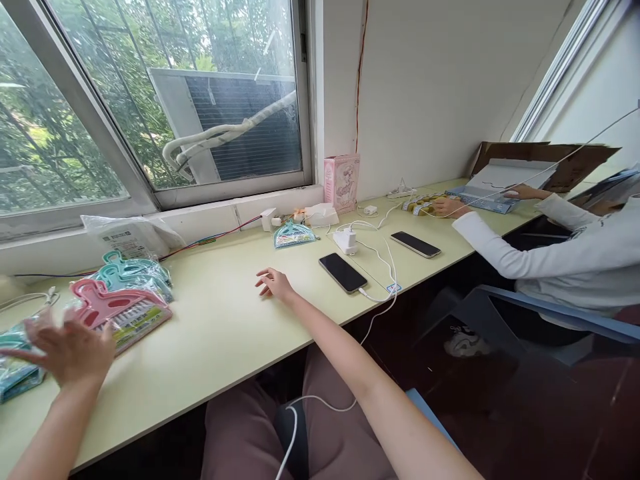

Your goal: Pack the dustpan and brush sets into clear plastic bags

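Observation:
At the left end of the table, my left hand (73, 347) is spread with its fingers apart, slightly blurred, over the near side of a stack of wrapped brush-and-dustpan sets. A pink dustpan set (120, 313) with white bristles lies right beside its fingers. Behind that one are teal dustpan sets (135, 270) in clear plastic, and another teal packet (20, 373) is partly hidden by the hand. My right hand (274, 283) rests near the middle of the table, fingers loosely curved and apart, holding nothing. Whether the left fingertips touch any packet, I cannot tell.
Two phones (343, 272) lie to the right, with a white charger (345, 240) and loose cables. One more teal dustpan set (294, 235) lies by the window, near a pink box (342, 181). A co-worker (575, 247) sits at the right, hands near a cardboard box (545, 163).

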{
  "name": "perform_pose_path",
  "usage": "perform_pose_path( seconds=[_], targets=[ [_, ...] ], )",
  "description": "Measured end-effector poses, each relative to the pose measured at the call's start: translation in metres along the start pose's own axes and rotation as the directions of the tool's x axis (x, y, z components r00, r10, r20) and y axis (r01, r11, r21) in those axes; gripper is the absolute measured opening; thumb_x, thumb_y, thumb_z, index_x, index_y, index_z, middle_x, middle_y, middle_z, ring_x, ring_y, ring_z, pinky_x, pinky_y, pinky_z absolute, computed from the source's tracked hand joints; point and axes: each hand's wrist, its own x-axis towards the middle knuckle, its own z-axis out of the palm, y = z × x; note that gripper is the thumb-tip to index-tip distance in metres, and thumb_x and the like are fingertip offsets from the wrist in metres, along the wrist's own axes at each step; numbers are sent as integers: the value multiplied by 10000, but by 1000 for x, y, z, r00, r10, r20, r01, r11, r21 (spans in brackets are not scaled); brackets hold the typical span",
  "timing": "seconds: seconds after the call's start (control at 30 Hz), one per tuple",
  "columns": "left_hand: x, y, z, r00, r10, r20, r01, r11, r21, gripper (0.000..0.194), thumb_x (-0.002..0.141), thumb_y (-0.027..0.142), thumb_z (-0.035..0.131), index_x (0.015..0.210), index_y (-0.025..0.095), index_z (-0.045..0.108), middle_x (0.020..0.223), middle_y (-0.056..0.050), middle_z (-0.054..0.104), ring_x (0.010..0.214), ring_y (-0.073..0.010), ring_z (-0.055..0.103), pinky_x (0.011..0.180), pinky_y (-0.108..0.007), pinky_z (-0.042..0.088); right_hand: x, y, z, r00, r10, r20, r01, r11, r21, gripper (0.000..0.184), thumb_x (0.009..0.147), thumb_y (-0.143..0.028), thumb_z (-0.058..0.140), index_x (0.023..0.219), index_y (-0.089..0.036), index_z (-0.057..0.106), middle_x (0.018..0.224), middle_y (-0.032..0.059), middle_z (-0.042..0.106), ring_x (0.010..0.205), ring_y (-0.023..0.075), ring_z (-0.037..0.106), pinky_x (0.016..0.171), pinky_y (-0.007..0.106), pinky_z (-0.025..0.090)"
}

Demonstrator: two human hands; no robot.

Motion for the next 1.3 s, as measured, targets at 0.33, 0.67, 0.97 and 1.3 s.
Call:
perform_pose_path(
  seconds=[0.33, 0.67, 0.97, 1.3],
  targets=[
    [48, -42, 88, 965, 101, 240, -104, 995, 0, 764, 962, 597, 156, 1520, 111, 345, 1632, -147, 304, 1521, -319, 227, 1243, -540, 81, -2, -1, 0, 1000, 14, 13, -14, 998, -56, 188, 979, -118, 477, 1011, -202, 643, 849, 2, 738, 522, 49, 644, 503, 135, 506],
    [36, -36, 85, 916, 399, -46, -401, 915, -39, 485, 995, 424, 309, 1307, 138, 548, 1542, -176, 453, 1509, -297, 288, 1232, -545, 140, -3, -1, 4, 999, 33, 4, -32, 995, -89, 194, 985, -131, 465, 959, -196, 646, 797, -15, 722, 495, 44, 623, 516, 143, 494],
    [43, -33, 99, 858, 497, -129, -506, 861, -49, 297, 937, 352, 480, 1165, 212, 608, 1404, -117, 598, 1399, -314, 438, 1173, -623, 129, 30, 4, -8, 951, -102, -293, -36, 902, -431, 280, 958, -113, 413, 1001, -221, 667, 858, -10, 742, 685, 102, 685, 687, 212, 521],
    [36, 95, 101, 686, 671, -281, -725, 664, -183, 184, 928, 238, 531, 1094, 222, 606, 1232, -85, 677, 1184, -231, 561, 1153, -466, 222, 77, 5, -19, 882, -406, -237, -40, 438, -898, 476, 914, -114, 444, 1370, -198, 552, 1549, 106, 430, 1470, 238, 292, 1175, 443, 314]
  ],
)
